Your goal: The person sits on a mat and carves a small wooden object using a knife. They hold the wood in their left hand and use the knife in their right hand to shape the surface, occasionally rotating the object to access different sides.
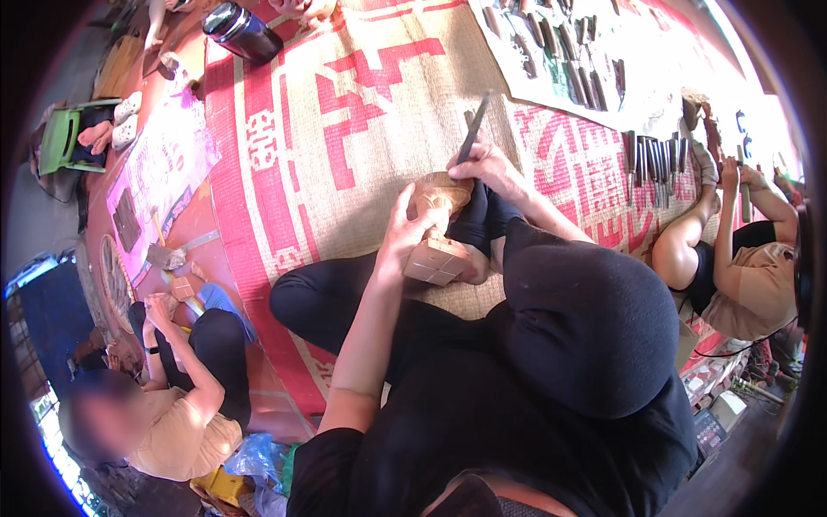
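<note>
A light brown carved wooden piece (439,261) with a square block base is held tilted in front of my lap. My left hand (412,220) wraps round its middle, above the base, and hides part of the carving. My right hand (489,165) grips a slim dark tool (475,129) at the carving's rounded far end. The tool's shaft points up and away from me. Whether it is a file or a chisel, I cannot make out, since its lower end is covered by my fingers.
A red and cream woven mat (301,155) lies under me. Several carving tools (568,60) rest on a white cloth at the far right, with another row of tools (655,159) nearer. A dark jar (242,33) stands far left. Co-workers sit at left (177,405) and right (749,267).
</note>
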### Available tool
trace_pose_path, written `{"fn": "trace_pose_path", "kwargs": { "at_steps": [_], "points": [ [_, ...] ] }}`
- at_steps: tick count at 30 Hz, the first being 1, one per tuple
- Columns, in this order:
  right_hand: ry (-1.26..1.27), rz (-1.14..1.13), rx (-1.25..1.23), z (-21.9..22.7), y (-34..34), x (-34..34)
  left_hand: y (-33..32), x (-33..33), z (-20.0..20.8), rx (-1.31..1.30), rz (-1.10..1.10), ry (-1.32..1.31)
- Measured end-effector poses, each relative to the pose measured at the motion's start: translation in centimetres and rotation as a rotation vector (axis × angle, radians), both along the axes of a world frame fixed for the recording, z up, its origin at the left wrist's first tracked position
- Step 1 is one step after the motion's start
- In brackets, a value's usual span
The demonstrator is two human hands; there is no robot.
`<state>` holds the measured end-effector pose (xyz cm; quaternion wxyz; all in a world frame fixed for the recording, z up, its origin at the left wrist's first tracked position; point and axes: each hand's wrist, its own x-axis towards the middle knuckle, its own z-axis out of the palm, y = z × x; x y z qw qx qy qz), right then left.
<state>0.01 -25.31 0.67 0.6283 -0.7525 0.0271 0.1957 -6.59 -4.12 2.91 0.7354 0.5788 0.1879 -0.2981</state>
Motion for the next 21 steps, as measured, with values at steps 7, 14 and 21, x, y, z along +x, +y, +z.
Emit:
{"fn": "trace_pose_path", "kwargs": {
  "at_steps": [7, 14, 21],
  "points": [
    [0.244, -0.218, 0.227, 1.6, -0.9, 0.5, -0.6, 0.1, 0.7, -0.005, -0.046, 0.02],
    [0.066, 0.029, -0.007, 0.0, 0.5, 0.0, -0.4, 0.1, 0.3, -0.015, -0.021, 0.014],
    [0.271, -0.233, 0.191, 1.6, -1.1, 0.5, -0.5, 0.3, 0.7, 0.031, -0.116, -0.007]
  ]
}}
